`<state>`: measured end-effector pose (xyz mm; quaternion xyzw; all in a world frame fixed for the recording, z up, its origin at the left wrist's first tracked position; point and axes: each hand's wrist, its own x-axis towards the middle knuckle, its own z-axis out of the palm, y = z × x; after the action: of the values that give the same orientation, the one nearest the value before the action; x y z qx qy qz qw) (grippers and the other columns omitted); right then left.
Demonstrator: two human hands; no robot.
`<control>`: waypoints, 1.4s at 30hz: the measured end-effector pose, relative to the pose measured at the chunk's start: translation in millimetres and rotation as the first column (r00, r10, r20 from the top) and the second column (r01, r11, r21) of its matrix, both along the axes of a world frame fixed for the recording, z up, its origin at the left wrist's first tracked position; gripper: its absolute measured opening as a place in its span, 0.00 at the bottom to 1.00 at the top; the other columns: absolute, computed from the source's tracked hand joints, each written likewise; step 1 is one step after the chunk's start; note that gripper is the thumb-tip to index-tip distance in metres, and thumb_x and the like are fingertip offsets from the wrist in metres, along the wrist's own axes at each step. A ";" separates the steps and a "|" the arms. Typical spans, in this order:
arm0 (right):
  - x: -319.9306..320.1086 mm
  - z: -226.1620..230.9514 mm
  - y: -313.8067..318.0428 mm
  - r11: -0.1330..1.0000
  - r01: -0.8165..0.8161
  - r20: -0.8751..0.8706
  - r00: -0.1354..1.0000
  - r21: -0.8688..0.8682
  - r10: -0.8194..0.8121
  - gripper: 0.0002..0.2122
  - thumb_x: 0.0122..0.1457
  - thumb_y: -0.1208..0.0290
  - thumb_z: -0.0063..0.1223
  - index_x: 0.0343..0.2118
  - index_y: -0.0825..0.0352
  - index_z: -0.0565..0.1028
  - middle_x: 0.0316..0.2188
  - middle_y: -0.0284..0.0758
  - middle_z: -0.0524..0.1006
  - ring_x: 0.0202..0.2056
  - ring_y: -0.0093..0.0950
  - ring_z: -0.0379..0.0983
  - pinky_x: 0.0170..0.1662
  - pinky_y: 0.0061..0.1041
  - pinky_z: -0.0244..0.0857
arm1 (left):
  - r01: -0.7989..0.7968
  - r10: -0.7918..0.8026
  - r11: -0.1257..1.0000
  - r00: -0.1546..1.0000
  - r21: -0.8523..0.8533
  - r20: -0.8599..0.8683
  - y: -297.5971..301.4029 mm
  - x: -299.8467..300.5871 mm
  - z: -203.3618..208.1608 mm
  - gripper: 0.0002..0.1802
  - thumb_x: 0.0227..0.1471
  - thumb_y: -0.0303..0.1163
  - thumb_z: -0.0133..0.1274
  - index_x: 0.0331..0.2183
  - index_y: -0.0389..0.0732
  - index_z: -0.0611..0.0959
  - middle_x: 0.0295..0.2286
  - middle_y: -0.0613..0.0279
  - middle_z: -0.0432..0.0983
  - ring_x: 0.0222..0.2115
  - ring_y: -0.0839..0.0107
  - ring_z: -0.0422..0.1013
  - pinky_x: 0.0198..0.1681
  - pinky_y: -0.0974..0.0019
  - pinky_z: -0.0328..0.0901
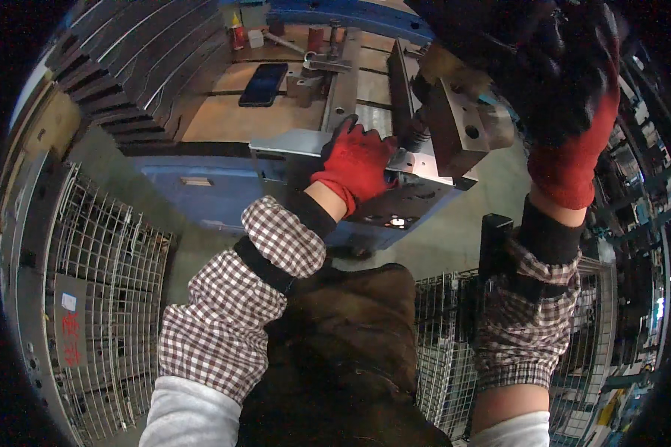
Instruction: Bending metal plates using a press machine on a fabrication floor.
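Observation:
My left hand (356, 160), in a red glove with dark fingertips, is closed over a bent sheet-metal part (291, 141) at the front of the machine table. Its thumb side is hidden. Right of it, a tool (417, 138) points down at the part's bright end, beside a steel block (456, 127) with a hole. My right hand (566, 97), in a red glove with a black coating, is raised at the upper right by the dark machine head. Its fingers look curled, but what they hold is lost in the dark.
A phone (264, 84) lies on the machine table's wooden board, with a clamp (326, 63) and a small bottle (237, 33) behind it. Stacked dark metal profiles (142, 59) stand at the left. Wire cages (112, 290) flank me, and racks (649, 186) line the right.

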<state>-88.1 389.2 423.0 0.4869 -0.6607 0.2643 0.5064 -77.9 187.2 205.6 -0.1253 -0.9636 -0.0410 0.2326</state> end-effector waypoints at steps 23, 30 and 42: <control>-50.6 -246.6 30.1 0.916 0.059 0.914 0.117 -0.398 0.389 0.18 0.63 0.73 0.50 0.56 0.69 0.71 0.46 0.35 0.78 0.44 0.23 0.74 0.43 0.23 0.70 | -0.026 0.028 0.999 0.996 -0.019 0.083 5.2 0.9 -1.5 0.44 0.45 0.62 0.62 0.59 0.50 0.75 0.47 0.54 0.76 0.55 0.51 0.68 0.67 0.45 0.52; -52.2 -242.0 25.4 0.940 0.091 0.939 0.138 -0.328 0.314 0.18 0.64 0.72 0.51 0.56 0.69 0.71 0.45 0.35 0.78 0.42 0.25 0.76 0.43 0.25 0.71 | 0.031 -0.037 0.998 0.993 0.050 0.111 -0.6 9.5 0.1 0.44 0.45 0.57 0.64 0.60 0.48 0.73 0.52 0.53 0.73 0.57 0.50 0.66 0.68 0.45 0.51; -58.0 -249.6 30.2 0.938 0.099 0.937 0.149 -0.331 0.315 0.15 0.65 0.71 0.50 0.53 0.69 0.72 0.44 0.35 0.79 0.41 0.23 0.76 0.42 0.23 0.71 | 0.180 -0.164 0.972 0.981 0.154 -0.108 -12.2 24.8 -9.4 0.48 0.37 0.44 0.71 0.61 0.49 0.72 0.56 0.51 0.68 0.59 0.50 0.63 0.69 0.47 0.51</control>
<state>-146.1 419.4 173.4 0.1568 -0.7403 0.6537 0.0057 -53.0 175.0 196.2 -0.1907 -0.9305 -0.1339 0.2828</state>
